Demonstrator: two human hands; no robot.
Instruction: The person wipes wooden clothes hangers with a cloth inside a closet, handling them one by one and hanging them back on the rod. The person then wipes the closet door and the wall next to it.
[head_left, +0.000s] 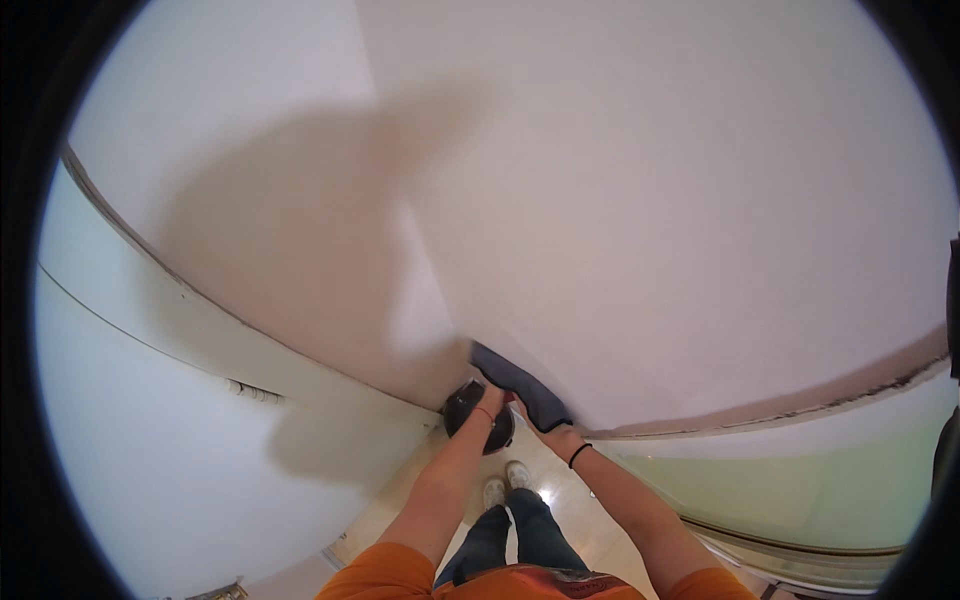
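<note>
A long dark grey cloth (517, 379) slants along the wall close to the corner, one end near the wall joint. My right hand (559, 439), with a black band at the wrist, holds its lower end, and the cloth covers part of the fingers. Beside it my left hand (491, 400), with a thin red bracelet at the wrist, reaches toward a small red piece (511, 396) between the hands. Whether its fingers grip that piece is unclear. Under my left hand stands a black rounded container (459, 420) on the floor, partly hidden by my forearm.
Two pale walls (637, 225) meet in a corner before me. A ledge with a worn dark edge (247, 324) runs along the left wall. On the right wall a similar edge (847, 401) tops a greenish panel (780, 491). My shoes (506, 484) stand on a light floor (585, 525).
</note>
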